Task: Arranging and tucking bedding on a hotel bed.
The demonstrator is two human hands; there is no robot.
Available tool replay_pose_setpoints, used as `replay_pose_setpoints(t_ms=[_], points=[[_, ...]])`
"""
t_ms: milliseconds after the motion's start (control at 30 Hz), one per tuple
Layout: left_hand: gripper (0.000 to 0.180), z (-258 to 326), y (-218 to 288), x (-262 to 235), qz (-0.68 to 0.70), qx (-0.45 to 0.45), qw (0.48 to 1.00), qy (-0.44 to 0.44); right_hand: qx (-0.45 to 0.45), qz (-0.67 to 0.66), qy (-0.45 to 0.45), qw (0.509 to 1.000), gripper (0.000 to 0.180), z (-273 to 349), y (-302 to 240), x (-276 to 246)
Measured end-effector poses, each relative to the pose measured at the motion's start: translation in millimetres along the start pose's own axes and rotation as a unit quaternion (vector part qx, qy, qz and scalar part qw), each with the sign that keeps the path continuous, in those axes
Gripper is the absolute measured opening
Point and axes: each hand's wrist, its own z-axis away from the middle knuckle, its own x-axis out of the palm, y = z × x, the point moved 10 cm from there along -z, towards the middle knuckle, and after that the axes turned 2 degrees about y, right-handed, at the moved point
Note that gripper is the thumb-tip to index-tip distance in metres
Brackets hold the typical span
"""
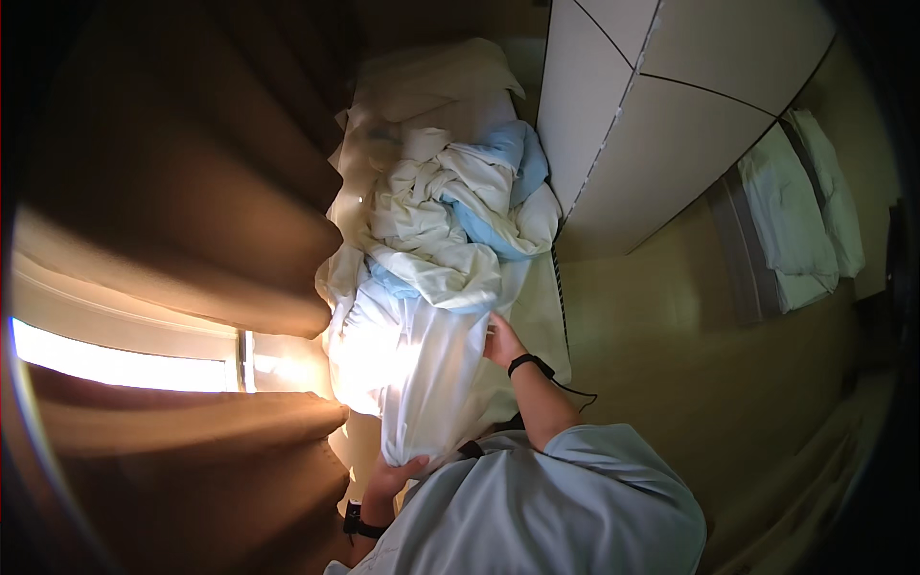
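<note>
Behind sheet (pixel 436 383), right hand's (pixel 500 342) fingers hidden.

Narrow bed w/ pale mattress (pixel 541 316), along brown curtain (pixel 172 192). On it: crumpled heap of white & light-blue cotton sheets (pixel 441 211); cream pillow (pixel 436 77) at far end.
</note>
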Motion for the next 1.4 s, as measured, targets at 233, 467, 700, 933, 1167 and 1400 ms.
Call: replay_pose_setpoints(t_ms=[233,467,700,933,1167,1400], points=[[0.060,-60.1,-13.5,-3.2,0.012,0.023,1.000,0.003,-0.463,0.080,0.103,0.877,0.027,-34.8,-211.8,121.7],[0.054,-109.1,39.3,-12.8,-0.046,0.070,0.996,0.039,-0.458,0.147,-0.233,0.845,0.016,188.9,-225.8,419.0],[0.060,-117.0,4.8,12.7,-0.045,0.026,0.996,-0.071,-0.466,0.206,-0.119,0.852,0.026,193.4,-210.2,329.4],[0.051,-99.6,-23.1,18.1,0.014,-0.006,0.996,-0.092,-0.452,0.359,0.064,0.814,0.025,135.7,-164.3,195.7],[0.042,-97.3,-41.7,-5.5,-0.002,0.002,0.997,-0.077,-0.459,0.448,0.202,0.740,0.025,115.5,-130.2,-8.8],[0.038,-120.6,-93.0,-22.8,0.157,-0.091,0.982,-0.055,-0.475,0.573,0.124,0.656,0.027,202.4,-96.1,87.2]])
